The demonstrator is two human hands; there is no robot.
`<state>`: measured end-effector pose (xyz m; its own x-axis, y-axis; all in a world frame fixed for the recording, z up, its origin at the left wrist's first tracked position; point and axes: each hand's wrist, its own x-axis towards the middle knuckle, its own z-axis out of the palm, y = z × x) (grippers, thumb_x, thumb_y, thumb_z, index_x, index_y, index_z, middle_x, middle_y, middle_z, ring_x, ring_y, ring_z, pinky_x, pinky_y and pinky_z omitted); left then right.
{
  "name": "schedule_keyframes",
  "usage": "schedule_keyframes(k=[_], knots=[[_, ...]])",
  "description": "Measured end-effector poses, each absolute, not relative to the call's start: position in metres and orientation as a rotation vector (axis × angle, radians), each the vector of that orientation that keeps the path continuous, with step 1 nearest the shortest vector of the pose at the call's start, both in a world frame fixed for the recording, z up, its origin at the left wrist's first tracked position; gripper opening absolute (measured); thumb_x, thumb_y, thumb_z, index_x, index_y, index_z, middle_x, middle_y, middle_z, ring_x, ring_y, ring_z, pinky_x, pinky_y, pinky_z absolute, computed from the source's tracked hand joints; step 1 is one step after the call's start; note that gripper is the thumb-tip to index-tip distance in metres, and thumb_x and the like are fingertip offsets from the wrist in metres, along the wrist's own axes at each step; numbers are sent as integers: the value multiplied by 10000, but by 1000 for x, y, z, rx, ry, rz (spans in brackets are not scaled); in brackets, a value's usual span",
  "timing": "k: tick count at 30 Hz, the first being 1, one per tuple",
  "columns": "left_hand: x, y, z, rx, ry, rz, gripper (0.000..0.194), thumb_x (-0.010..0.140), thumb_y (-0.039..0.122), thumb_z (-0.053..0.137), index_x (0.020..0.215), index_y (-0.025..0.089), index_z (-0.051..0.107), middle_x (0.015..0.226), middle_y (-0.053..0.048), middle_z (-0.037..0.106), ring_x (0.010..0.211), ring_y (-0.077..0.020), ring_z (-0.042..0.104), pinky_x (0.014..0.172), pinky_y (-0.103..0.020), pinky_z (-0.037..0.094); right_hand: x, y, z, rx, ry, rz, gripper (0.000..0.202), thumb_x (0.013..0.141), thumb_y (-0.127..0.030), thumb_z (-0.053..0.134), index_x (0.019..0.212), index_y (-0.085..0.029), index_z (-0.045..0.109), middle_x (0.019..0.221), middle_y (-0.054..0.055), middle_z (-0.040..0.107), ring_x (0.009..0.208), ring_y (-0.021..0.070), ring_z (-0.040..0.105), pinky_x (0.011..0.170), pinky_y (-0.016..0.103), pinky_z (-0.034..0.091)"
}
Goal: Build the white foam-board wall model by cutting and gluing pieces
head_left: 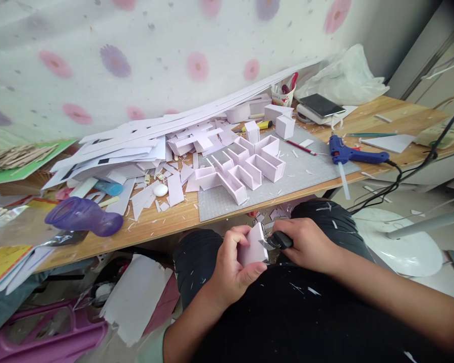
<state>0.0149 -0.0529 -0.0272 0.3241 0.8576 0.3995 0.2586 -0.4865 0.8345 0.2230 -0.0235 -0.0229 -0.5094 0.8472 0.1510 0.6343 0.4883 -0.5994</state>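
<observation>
Above my lap, my left hand (232,264) holds a small white foam-board piece (252,247) between thumb and fingers. My right hand (306,244) is closed around the black handle of a cutter (280,240), whose blade touches the right edge of that piece. On the grey cutting mat (306,174) in front of me stands a branching white board structure (236,186) with open channels. Two small white blocks (285,126) stand behind it. A dark red pencil (301,147) lies on the mat to the right.
A blue glue gun (357,154) with a cable rests at the right of the wooden table (181,217). White strips (109,146) and scraps pile up at the left and back. A purple container (85,217) lies near the left front edge. A cup (282,97) holds tools.
</observation>
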Motion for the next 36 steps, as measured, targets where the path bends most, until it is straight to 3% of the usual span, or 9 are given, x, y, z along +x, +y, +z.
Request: schedule_keyframes(k=[23, 31, 36], knots=[[16, -57, -31, 1912, 978, 1114, 369, 835, 558, 538, 922, 232, 388, 1055, -71, 549, 892, -183, 537, 757, -308, 418, 220, -13, -46, -1428, -2190, 759, 54, 742, -185, 507, 698, -206, 530, 634, 10, 593, 592, 157, 549, 574, 237, 344], [17, -59, -30, 1972, 1049, 1107, 400, 814, 574, 553, 927, 231, 383, 1049, -85, 562, 889, -197, 557, 751, -327, 435, 225, -10, -60, -1490, -2123, 818, 222, 843, -336, 492, 669, -200, 514, 587, 1, 546, 547, 142, 477, 551, 244, 338], [14, -56, -32, 1976, 1121, 1114, 371, 819, 546, 559, 915, 229, 391, 1043, -84, 567, 901, -205, 564, 761, -340, 438, 224, -24, -39, -1214, -2224, 849, 95, 746, -153, 503, 669, -202, 475, 615, -14, 531, 564, 124, 467, 555, 222, 337]])
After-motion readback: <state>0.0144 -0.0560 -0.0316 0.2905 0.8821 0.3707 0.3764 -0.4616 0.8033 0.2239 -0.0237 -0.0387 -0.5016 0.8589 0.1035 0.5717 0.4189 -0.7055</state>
